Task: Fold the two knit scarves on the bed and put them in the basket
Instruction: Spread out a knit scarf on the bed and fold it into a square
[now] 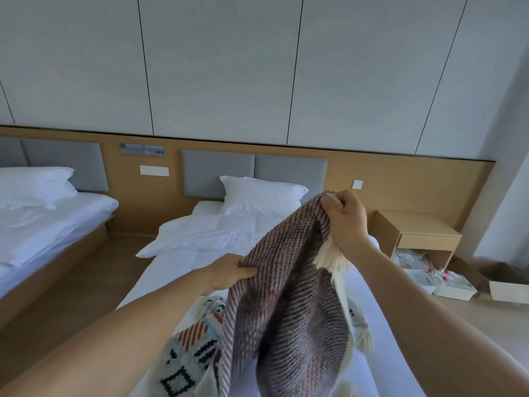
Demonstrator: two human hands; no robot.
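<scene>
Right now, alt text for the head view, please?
Two bare hands hold a brown ribbed knit scarf up over a white bed: the right hand grips its fringed end high, the left hand pinches an edge lower. A patterned cream scarf lies on the bed beneath.

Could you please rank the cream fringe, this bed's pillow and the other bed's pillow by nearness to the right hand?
1. cream fringe, hanging just under the right hand.
2. this bed's pillow, ahead and left.
3. other bed's pillow, far left.
</scene>
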